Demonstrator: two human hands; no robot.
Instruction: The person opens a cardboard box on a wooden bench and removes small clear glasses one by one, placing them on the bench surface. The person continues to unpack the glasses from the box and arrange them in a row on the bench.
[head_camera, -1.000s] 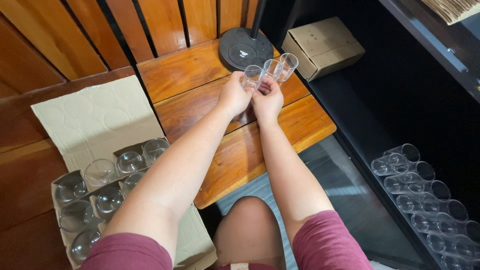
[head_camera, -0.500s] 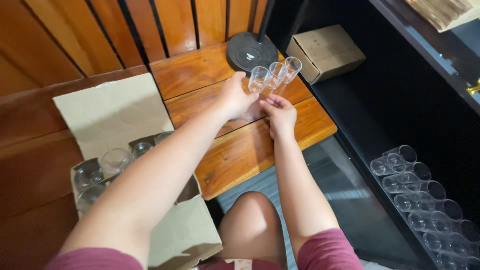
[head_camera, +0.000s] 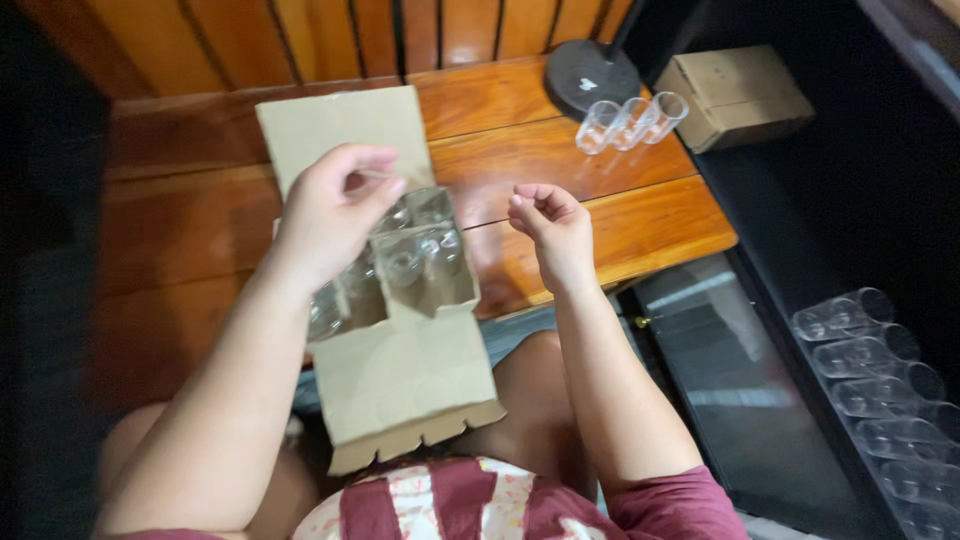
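An open cardboard box (head_camera: 400, 370) with divided cells holds several clear glasses (head_camera: 412, 255) on the wooden table (head_camera: 640, 225). My left hand (head_camera: 335, 210) hovers over the box's far cells, fingers curled and empty. Right of the box, my right hand (head_camera: 552, 225) is held above the table with fingers loosely curled, holding nothing. Three clear glasses (head_camera: 632, 122) stand in a row at the table's far right, apart from both hands.
A black round base (head_camera: 590, 75) sits behind the three glasses. A brown closed carton (head_camera: 735, 95) rests at the far right. A dark shelf at the lower right holds several glasses lying on their sides (head_camera: 870, 350). Wooden slats form the back wall.
Both hands have let go of the three glasses at the far right and pulled back toward the box. The view has shifted, bringing the box to the centre.
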